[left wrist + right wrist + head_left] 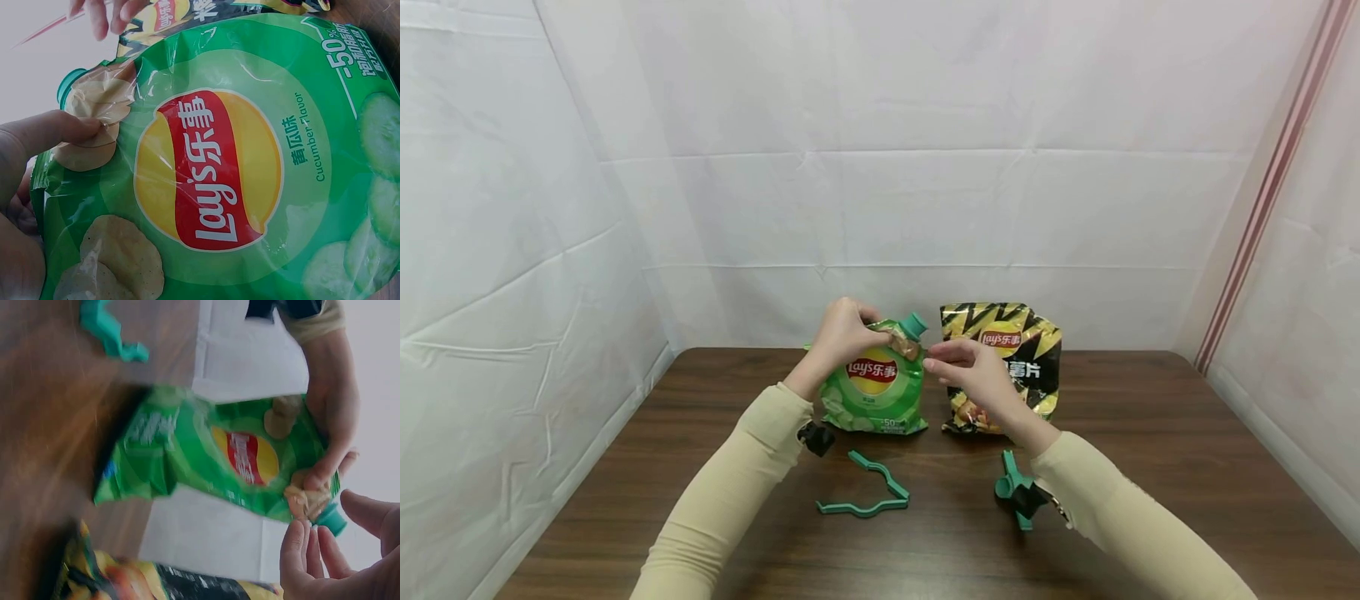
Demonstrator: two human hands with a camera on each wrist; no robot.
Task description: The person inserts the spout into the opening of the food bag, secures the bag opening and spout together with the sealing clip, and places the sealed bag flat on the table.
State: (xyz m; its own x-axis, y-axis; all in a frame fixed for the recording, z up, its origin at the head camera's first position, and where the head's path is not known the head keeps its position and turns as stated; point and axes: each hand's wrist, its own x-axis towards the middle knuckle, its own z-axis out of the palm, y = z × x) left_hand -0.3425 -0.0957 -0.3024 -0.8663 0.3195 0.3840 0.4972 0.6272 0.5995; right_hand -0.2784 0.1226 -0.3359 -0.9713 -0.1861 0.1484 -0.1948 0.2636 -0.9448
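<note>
My left hand (844,337) grips the top edge of a green cucumber-flavor Lay's chip bag (872,392), thumb on the printed front and fingers behind. The bag stands upright on the table. A teal round cap (913,325) sticks up at the bag's top right corner; what it joins to is hidden behind the bag. Just right of that corner is my right hand (976,375), thumb and fingers apart with nothing between them. In the right wrist view its fingertips (328,540) are close by the cap (331,519).
A black and yellow Lay's bag (1041,346) stands behind the right hand. An unfolded teal bag clip (865,508) lies on the brown table (760,550). Another teal clip with a round cap (1009,483) lies near the right wrist. White cloth (925,208) hangs behind.
</note>
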